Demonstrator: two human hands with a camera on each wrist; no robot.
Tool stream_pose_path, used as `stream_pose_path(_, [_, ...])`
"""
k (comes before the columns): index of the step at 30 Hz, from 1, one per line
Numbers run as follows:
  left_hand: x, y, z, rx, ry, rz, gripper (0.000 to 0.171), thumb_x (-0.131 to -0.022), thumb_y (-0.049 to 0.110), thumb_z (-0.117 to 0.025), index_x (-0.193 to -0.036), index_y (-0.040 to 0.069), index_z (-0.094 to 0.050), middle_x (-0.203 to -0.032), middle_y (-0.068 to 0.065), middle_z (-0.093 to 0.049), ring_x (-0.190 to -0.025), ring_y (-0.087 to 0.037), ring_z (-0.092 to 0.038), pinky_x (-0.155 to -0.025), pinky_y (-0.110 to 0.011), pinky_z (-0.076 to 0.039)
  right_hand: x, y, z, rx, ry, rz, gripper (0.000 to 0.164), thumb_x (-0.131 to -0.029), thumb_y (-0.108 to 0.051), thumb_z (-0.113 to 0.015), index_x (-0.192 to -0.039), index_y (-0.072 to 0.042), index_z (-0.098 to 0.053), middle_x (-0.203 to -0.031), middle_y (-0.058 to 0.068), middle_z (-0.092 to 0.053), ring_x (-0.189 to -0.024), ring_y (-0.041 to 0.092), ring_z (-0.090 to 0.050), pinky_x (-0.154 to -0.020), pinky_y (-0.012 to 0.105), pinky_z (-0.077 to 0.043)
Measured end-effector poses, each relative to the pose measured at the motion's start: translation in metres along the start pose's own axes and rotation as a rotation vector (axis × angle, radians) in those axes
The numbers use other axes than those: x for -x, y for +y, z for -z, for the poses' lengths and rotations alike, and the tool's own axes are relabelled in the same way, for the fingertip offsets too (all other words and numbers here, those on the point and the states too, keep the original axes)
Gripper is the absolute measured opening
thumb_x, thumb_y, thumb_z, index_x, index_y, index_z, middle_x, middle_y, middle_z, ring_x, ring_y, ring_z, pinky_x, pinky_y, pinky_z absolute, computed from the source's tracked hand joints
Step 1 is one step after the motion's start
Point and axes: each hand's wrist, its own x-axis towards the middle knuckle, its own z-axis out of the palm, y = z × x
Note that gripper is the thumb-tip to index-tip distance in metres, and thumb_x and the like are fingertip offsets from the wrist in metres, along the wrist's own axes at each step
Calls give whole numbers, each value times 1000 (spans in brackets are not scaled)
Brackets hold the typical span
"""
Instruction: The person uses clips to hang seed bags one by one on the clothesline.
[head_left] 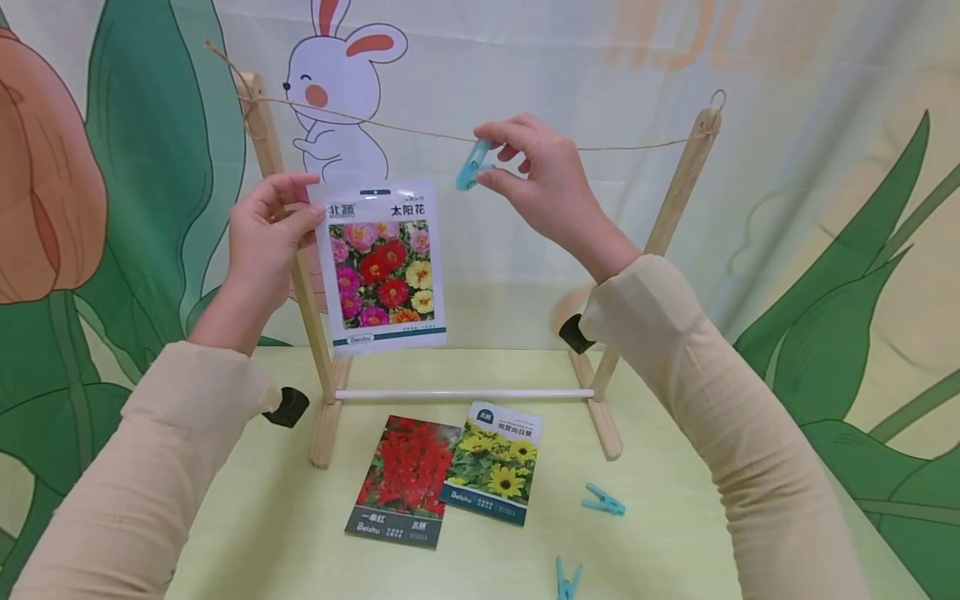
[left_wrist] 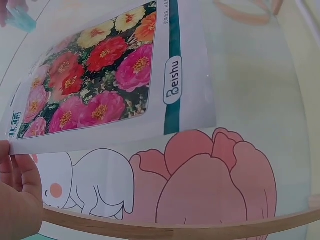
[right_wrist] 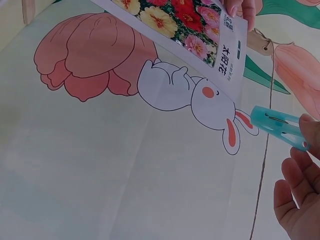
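Observation:
My left hand [head_left: 266,242] pinches the upper left edge of a white seed packet [head_left: 382,342] printed with pink, red and yellow flowers. The packet hangs upright just below the twine [head_left: 420,131] strung between two wooden posts. Between thumb and fingers of my right hand [head_left: 551,187] is a blue clothespin [head_left: 472,165], close to the twine and right of the packet's top corner. In the right wrist view the clothespin [right_wrist: 277,127] points toward the packet [right_wrist: 235,70], apart from it. The left wrist view shows the packet's printed front [left_wrist: 192,65] tilted.
On the table lie a red-flower seed packet [head_left: 405,475] and a yellow-sunflower packet [head_left: 495,467], which overlap slightly. Two more blue clothespins, one upper [head_left: 603,500] and one lower [head_left: 567,579], lie at the right front. A white rod [head_left: 465,394] joins the feet of the wooden stand [head_left: 678,183].

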Motion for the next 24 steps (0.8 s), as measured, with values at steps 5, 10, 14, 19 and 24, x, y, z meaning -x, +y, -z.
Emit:
stream_pose_path(5, [-1,3,-1,17,1,-10,23,-82,7,-59,-104,15,-63,-95,-1,-52,-93,-18,-51,-69,-18,-50,-2,-1,1,-8,6,-10,35,-81,-14,-63,-114,-7,-58,-106,4,-57,-90,13,-50,-71,19,-39])
stream_pose_path(10, [-1,6,-1,16,2,-11,22,-82,9,-60,-103,15,-64,-96,0,-53,-93,-18,-51,-70,-18,-49,-5,-3,3,1,14,-13,35,-81,-14,-63,-114,-6,-58,-104,4,-57,-90,12,-50,-70,18,-38])
stream_pose_path(14, [-1,8,-1,14,3,-13,23,-82,10,-60,-103,15,-64,-98,0,-53,-94,-18,-51,-72,-20,-49,-6,-4,4,-5,23,-8,34,-80,-13,-64,-113,-6,-59,-101,5,-57,-90,15,-51,-69,17,-38])
stream_pose_path(19, [-1,10,-2,27,9,-16,22,-82,9,-59,-103,15,-64,-95,0,-54,-92,-16,-51,-70,-19,-48,-9,-6,5,-15,32,-2,33,-80,-12,-64,-112,-5,-59,-100,6,-57,-88,13,-50,-69,17,-38])
stream_pose_path(24, [-1,13,-3,23,9,-29,20,-83,9,-58,-102,15,-64,-95,0,-54,-91,-15,-52,-69,-17,-48,-12,-10,7,-16,37,-6,33,-80,-12,-63,-113,-5,-59,-101,7,-57,-88,13,-50,-70,17,-39])
